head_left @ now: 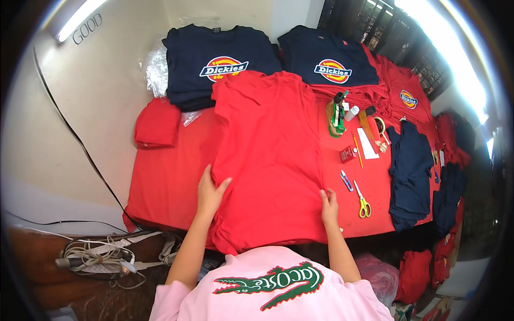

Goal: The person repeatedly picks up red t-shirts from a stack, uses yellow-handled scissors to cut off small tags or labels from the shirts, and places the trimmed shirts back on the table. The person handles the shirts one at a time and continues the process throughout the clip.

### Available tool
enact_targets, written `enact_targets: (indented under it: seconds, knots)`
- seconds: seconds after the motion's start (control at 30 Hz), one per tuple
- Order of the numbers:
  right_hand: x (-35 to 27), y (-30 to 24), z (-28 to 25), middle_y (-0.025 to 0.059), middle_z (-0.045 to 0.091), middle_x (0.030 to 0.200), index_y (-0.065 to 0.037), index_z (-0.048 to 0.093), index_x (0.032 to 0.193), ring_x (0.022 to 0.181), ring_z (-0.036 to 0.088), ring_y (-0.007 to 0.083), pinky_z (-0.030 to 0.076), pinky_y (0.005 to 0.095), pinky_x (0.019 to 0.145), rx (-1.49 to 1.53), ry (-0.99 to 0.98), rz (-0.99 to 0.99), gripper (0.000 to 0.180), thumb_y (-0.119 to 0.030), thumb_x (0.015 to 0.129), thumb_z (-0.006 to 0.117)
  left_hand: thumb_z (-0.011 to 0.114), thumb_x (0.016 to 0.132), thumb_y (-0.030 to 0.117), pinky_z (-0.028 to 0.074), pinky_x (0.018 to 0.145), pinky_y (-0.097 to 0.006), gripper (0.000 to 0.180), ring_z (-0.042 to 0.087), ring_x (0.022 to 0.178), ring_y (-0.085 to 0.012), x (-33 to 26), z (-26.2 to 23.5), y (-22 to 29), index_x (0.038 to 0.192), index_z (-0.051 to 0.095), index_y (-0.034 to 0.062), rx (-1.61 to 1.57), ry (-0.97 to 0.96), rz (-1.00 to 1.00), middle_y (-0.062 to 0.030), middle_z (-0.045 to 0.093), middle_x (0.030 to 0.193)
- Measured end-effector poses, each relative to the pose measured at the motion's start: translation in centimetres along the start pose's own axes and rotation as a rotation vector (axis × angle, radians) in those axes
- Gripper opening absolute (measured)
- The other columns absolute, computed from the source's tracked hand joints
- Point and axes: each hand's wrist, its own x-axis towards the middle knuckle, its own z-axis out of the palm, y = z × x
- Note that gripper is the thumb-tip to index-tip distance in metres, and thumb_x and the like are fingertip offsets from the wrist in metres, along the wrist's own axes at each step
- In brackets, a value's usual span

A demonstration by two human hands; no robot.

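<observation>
A plain red T-shirt (267, 155) lies spread over the red-covered table, its neckline at the far end and its lower part hanging toward me over the near edge. My left hand (211, 191) rests at its left side, thumb spread from the fingers and lying on the fabric. On the opposite side, my right hand (330, 207) touches the shirt's edge with thumb and fingers slightly apart. The undersides of both hands are partly hidden. Right of the shirt lie yellow-handled scissors (364, 206) and blue thread snips (346, 181).
Folded navy T-shirts (184, 69) with printed logos are stacked at the back, beside another navy shirt (300, 53). A folded red bundle (156, 124) sits left. Right are a green tape dispenser (336, 120), a pencil (357, 150) and navy garments (409, 176). Coiled cables (101, 254) lie lower left.
</observation>
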Motion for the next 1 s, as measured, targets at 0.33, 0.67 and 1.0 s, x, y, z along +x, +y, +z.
enact_targets:
  seconds: [0.33, 0.67, 1.0]
  knots:
    - [-2.8, -2.8, -3.1, 0.0358, 0.063, 0.084, 0.004, 0.057, 0.095, 0.087, 0.063, 0.0556, 0.048, 0.0561, 0.075, -0.248, -0.142, -0.041, 0.053, -0.047, 0.104, 0.065, 0.080, 0.094, 0.022, 0.056, 0.078, -0.035, 0.028, 0.070, 0.080, -0.0212, 6.9, 0.1, -8.0, 0.106, 0.070, -0.0019, -0.004, -0.234, -0.411, -0.0116, 0.075, 0.087]
    - [16.1, -12.9, 1.0, 0.0207, 0.065, 0.132, 0.001, 0.054, 0.143, 0.122, 0.065, 0.0335, 0.052, 0.0432, 0.105, 0.042, -0.229, -0.408, 0.074, -0.021, 0.081, 0.089, 0.076, 0.087, 0.010, 0.046, 0.109, -0.048, 0.032, 0.061, 0.124, -0.0376, 16.2, 2.3, 4.0, 0.118, 0.067, 0.0047, 0.123, -0.150, 0.351, -0.0149, 0.067, 0.125]
    - [33.5, -21.2, 18.3, 0.0272, 0.065, 0.137, 0.008, 0.047, 0.146, 0.127, 0.065, 0.0358, 0.051, 0.0418, 0.107, 0.177, -0.084, -0.175, 0.100, -0.026, 0.068, 0.099, 0.095, 0.070, 0.024, 0.026, 0.130, -0.053, 0.107, 0.038, 0.154, -0.0335, 25.2, 11.0, 8.2, 0.162, 0.040, 0.0137, 0.545, -0.642, 0.265, -0.0153, 0.042, 0.163]
